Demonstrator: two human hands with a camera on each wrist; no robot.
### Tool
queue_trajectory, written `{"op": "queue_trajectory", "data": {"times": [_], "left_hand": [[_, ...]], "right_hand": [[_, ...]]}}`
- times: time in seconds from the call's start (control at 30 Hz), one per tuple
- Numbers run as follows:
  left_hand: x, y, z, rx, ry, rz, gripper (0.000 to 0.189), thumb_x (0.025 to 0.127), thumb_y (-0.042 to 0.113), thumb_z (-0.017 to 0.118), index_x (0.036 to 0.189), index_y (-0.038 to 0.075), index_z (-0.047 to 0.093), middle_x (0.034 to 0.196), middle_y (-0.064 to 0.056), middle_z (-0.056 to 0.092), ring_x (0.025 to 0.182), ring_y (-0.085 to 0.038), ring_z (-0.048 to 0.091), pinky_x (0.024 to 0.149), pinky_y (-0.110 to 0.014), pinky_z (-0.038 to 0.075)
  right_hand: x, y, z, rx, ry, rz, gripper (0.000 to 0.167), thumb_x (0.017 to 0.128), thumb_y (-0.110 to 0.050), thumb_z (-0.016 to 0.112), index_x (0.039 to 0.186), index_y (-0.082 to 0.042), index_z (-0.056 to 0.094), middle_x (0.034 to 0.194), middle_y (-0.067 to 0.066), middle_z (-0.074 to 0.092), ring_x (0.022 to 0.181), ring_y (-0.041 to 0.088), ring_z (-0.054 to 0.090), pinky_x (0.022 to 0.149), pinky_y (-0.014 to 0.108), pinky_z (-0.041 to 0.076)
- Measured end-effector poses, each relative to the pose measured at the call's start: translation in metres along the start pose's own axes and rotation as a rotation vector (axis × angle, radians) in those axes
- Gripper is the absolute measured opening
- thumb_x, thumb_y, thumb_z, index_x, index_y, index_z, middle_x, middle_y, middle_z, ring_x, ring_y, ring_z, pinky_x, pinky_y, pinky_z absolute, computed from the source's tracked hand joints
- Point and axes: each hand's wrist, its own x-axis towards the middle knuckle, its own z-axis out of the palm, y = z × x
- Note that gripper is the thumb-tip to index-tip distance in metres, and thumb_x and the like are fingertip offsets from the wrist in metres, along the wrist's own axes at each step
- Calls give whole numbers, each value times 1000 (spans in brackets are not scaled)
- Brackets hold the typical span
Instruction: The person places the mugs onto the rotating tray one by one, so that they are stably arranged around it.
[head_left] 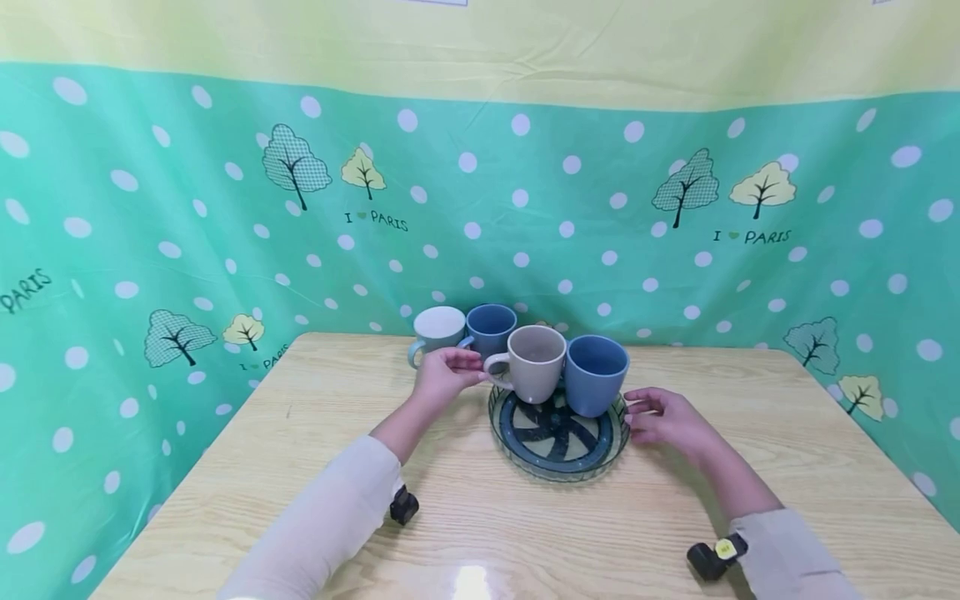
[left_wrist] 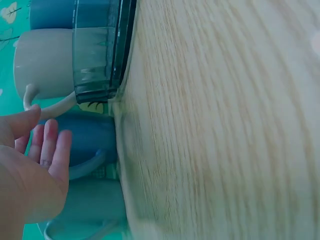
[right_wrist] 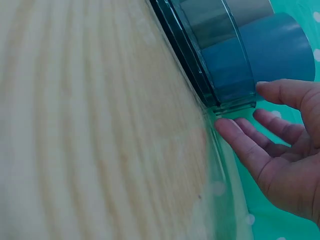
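Note:
A round clear glass dish (head_left: 556,477) with a dark swirl base holds two mugs toward its back: a beige mug (head_left: 537,371) with its handle pointing left and a blue mug (head_left: 595,379) beside it. My left hand (head_left: 447,375) is at the beige mug's handle, fingers loosely bent and not wrapped round it; the thumb tip overlaps the handle in the left wrist view. At the dish's right side, my right hand (head_left: 670,423) has its fingers spread. Its thumb is right at the glass wall (right_wrist: 245,75), with the other fingertips just below the rim.
Behind my left hand, a light blue-green mug (head_left: 439,327) and a second blue mug (head_left: 492,325) stand on the wooden table (head_left: 315,400), handles to the left. A green dotted cloth (head_left: 525,225) hangs right behind the table's back edge.

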Motion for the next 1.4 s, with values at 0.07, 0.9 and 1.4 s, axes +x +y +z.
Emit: {"op": "queue_trajectory", "data": {"times": [0.07,0.9,1.4], "left_hand": [[-3,0,-2,0,6,-2,30,73,-9,80,102,-4,70,97,-15,72,86,-23,71,79,-30,60],[-39,15,-18,-91,-48,44,34,78,-1,79,111,-3,69,105,-17,71,92,-19,69,83,-30,58],[-45,14,-40,-74,-39,70,40,80,1,78,118,-5,64,107,-11,70,114,-36,58,91,-27,54]], "right_hand": [[1,-1,-1,-17,-5,-8,51,90,1,62,135,13,41,123,32,51,97,28,62,80,40,60],[25,3,-10,-33,-97,-34,59,93,-4,57,143,14,32,144,34,36,124,44,49,94,40,54],[27,8,-14,-21,-125,-43,62,90,-2,62,143,13,34,144,34,37,127,46,46,94,39,54]]}}
